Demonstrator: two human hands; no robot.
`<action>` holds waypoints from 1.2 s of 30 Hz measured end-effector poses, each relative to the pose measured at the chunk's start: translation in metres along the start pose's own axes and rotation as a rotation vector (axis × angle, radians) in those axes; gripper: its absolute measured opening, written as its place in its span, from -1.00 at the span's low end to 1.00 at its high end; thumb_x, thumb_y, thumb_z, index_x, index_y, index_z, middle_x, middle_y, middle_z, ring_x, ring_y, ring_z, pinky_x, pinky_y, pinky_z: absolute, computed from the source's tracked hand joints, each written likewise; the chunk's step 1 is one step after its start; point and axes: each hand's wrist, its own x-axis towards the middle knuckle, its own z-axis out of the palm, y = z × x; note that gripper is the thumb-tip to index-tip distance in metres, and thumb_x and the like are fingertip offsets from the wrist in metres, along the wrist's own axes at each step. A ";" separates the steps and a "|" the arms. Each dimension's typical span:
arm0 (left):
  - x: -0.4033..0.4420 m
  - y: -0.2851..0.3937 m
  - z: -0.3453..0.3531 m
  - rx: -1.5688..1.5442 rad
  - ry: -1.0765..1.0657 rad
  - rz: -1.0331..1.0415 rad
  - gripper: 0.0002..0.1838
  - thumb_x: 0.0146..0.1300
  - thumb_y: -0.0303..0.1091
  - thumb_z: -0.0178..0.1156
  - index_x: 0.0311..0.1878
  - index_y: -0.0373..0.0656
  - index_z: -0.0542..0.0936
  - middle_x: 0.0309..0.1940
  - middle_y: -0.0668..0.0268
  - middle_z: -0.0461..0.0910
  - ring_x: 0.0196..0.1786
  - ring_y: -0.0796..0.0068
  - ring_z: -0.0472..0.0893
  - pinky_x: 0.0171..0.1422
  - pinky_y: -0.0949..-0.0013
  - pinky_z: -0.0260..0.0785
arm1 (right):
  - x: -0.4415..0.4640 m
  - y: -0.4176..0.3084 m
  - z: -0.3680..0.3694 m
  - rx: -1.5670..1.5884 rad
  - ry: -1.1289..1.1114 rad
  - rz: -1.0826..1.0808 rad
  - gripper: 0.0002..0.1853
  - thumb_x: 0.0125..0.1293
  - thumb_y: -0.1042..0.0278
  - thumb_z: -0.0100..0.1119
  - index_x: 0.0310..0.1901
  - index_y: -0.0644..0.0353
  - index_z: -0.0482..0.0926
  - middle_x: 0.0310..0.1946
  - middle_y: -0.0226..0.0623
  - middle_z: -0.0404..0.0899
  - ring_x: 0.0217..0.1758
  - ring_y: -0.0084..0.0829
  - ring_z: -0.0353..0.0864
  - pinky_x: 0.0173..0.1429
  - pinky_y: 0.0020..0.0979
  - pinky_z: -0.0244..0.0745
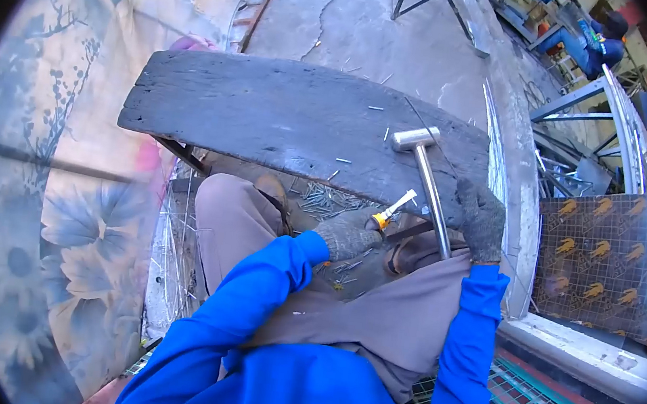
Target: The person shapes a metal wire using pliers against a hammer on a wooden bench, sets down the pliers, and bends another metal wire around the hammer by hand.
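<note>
My left hand [350,237], in a grey knit glove, is closed on a small tool [380,220] with a yellow-orange part and a pale metal strip pointing up right. My right hand [482,222], in a darker glove, is at the right end of the dark bench [270,108]; its fingers are closed at the lower end of a thin dark rod [432,137] that slants over the bench. Beside it a steel hammer [432,184] leans with its head on the bench and its handle against the trouser leg. Short metal pins [343,160] lie on the bench.
Many metal pins [331,201] lie on the floor below the bench. Long thin bright rods [494,138] rise beside my right hand. A floral cloth [61,196] hangs left; a patterned board [596,261] stands right. Two people [597,46] are at the upper right, near metal frames.
</note>
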 end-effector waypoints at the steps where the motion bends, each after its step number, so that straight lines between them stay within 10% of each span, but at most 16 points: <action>1: -0.006 0.010 -0.002 0.176 -0.026 -0.035 -0.61 0.26 -0.25 0.21 0.10 -0.24 0.54 -0.35 0.22 0.56 -0.25 0.37 0.57 -0.10 0.26 0.42 | 0.000 0.001 0.000 -0.013 0.006 -0.022 -0.62 0.43 0.03 0.23 -0.06 0.24 0.74 -0.30 -0.15 0.75 -0.24 -0.29 0.74 -0.10 -0.27 0.57; 5: -0.013 0.010 -0.002 0.458 -0.066 -0.080 -0.52 0.29 -0.22 0.18 0.23 -0.19 0.47 -0.14 -0.10 0.63 -0.04 -0.11 0.63 0.05 0.02 0.43 | -0.001 0.009 0.003 0.043 0.031 -0.031 -0.63 0.43 0.02 0.24 -0.07 0.19 0.74 -0.29 -0.14 0.74 -0.26 -0.24 0.72 -0.10 -0.25 0.56; 9: -0.014 -0.007 -0.007 0.520 -0.077 0.001 -0.51 0.29 -0.20 0.19 0.25 -0.18 0.47 -0.17 -0.06 0.62 -0.10 -0.07 0.62 0.04 0.05 0.43 | -0.001 -0.003 -0.004 0.012 0.002 -0.012 -0.62 0.42 0.01 0.24 -0.08 0.21 0.74 -0.30 -0.14 0.73 -0.26 -0.21 0.71 -0.10 -0.25 0.56; 15: -0.026 0.029 -0.029 0.271 0.039 -0.134 -0.44 0.30 -0.12 0.36 0.25 -0.24 0.50 -0.32 0.29 0.58 -0.24 0.51 0.51 -0.06 0.31 0.45 | 0.008 -0.002 -0.005 -0.071 -0.051 0.030 -0.50 0.43 -0.16 0.11 0.09 0.09 0.70 -0.03 -0.12 0.73 0.02 -0.06 0.72 0.12 -0.18 0.56; 29: -0.020 0.007 -0.220 0.935 0.595 0.035 -0.46 0.16 -0.25 0.38 0.23 -0.13 0.54 -0.02 -0.03 0.62 0.00 0.05 0.64 0.13 0.11 0.49 | 0.008 -0.007 -0.004 -0.067 0.021 -0.074 -0.55 0.42 -0.17 0.09 0.03 -0.03 0.74 -0.05 -0.09 0.72 0.01 -0.01 0.70 0.11 -0.07 0.55; 36: -0.002 0.052 -0.177 1.025 0.759 0.238 -0.45 0.17 -0.20 0.35 0.22 -0.17 0.53 0.18 -0.04 0.53 0.24 -0.07 0.53 0.33 0.05 0.40 | 0.017 -0.001 -0.003 -0.200 -0.036 -0.069 -0.56 0.43 -0.15 0.11 0.04 -0.01 0.74 -0.09 -0.06 0.72 -0.08 0.01 0.71 0.04 -0.09 0.57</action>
